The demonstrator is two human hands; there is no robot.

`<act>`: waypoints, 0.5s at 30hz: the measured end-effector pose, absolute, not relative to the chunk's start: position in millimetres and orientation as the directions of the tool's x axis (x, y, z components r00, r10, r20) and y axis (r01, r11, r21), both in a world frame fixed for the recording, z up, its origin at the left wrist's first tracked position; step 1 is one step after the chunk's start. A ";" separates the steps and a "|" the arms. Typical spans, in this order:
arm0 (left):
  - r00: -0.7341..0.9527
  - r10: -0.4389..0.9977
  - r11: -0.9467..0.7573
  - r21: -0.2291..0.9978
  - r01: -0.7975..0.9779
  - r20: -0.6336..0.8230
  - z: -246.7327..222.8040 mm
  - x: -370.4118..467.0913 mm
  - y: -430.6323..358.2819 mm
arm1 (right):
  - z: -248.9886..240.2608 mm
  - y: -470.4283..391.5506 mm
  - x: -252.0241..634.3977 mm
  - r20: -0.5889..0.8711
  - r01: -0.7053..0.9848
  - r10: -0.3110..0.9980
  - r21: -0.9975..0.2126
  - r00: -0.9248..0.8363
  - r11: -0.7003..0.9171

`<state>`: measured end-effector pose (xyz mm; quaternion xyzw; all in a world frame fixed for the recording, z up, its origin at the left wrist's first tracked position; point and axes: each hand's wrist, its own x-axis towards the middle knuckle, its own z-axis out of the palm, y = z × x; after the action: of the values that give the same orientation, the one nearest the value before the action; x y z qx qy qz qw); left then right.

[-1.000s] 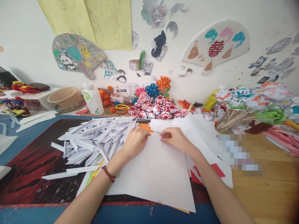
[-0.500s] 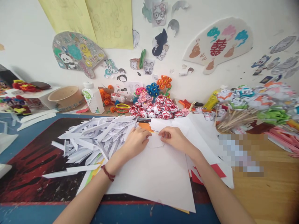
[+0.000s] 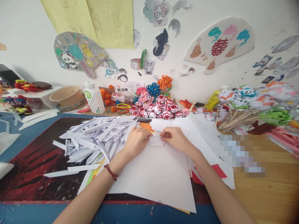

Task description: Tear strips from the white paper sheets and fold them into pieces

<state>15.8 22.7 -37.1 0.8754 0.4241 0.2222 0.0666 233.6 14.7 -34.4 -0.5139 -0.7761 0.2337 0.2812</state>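
Observation:
A small piece of white paper point(image 3: 156, 141) lies over a large white sheet point(image 3: 154, 177), its far edge between my two hands. My left hand point(image 3: 139, 139), with a dark red bracelet on the wrist, is closed with its fingertips on the paper's left end. At the right end, my right hand point(image 3: 174, 139) pinches the paper between thumb and curled fingers. Beside my left hand rises a heap of folded white paper strips point(image 3: 91, 137).
Red-and-white paper flowers point(image 3: 163, 107) stand behind my hands, with a white bottle point(image 3: 93, 97) and a beige bowl point(image 3: 65, 94) to the left. More white sheets point(image 3: 205, 143) and flowers on sticks point(image 3: 233, 119) lie on the right.
The near edge of the small paper has shifted slightly toward the far side, and less of the paper shows below my fingers. Both hands stay in nearly the same place, still gripping.

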 end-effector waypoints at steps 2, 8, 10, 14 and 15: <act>0.549 0.761 -0.644 0.300 0.704 0.346 -40.1 15.7 24.1 | -34.8 14.2 232.9 0.224 0.665 0.919 -0.636 -0.326 0.391; 0.603 0.698 -0.711 0.279 0.645 0.386 -46.0 16.4 24.4 | -30.2 10.8 229.5 0.268 0.697 0.871 -0.523 -0.412 0.491; 0.622 0.672 -0.735 0.255 0.629 0.403 -45.5 17.2 22.6 | -28.4 9.3 228.5 0.271 0.720 0.859 -0.469 -0.433 0.511; 0.649 0.649 -0.752 0.206 0.627 0.396 -43.6 18.3 18.5 | -27.5 7.0 226.7 0.277 0.754 0.827 -0.341 -0.490 0.561; 0.657 0.645 -0.754 0.188 0.629 0.390 -43.3 18.4 17.7 | -27.7 6.6 226.1 0.280 0.760 0.816 -0.303 -0.505 0.575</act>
<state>18.4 17.7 -43.3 0.9101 0.3499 0.2212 0.0183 226.1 6.6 -27.7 -0.4557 -0.8647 0.0704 0.1991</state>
